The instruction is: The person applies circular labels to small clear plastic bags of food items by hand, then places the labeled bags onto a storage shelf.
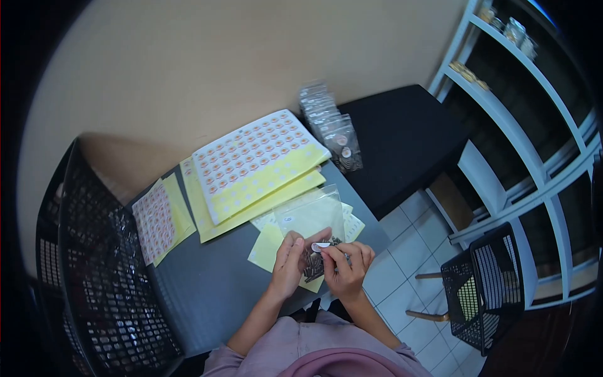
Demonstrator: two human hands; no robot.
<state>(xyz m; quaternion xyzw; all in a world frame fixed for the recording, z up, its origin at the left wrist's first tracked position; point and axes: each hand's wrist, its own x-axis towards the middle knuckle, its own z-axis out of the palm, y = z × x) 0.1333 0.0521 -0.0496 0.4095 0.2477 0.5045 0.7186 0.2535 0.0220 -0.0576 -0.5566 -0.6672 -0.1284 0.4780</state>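
Note:
A clear plastic zip bag (321,212) with small dark pieces in its lower part lies between my hands, above the table. My left hand (287,265) is closed on the bag's left side, its thumb on the front. Between the thumb and fingers of my right hand (349,269) is a round white sticker (319,247), held against the bag's front and partly hidden by the fingertips. A small label with writing (288,219) shows near the bag's upper left. Yellow sticker backing sheets (266,246) lie beneath the bag.
Stacked sticker sheets (251,154) and a smaller stack (154,220) lie on the grey table (207,295). Filled bags (330,122) stand in a row at the back. A black crate (113,276) is at left; shelves (509,119) and a black basket (483,286) are at right.

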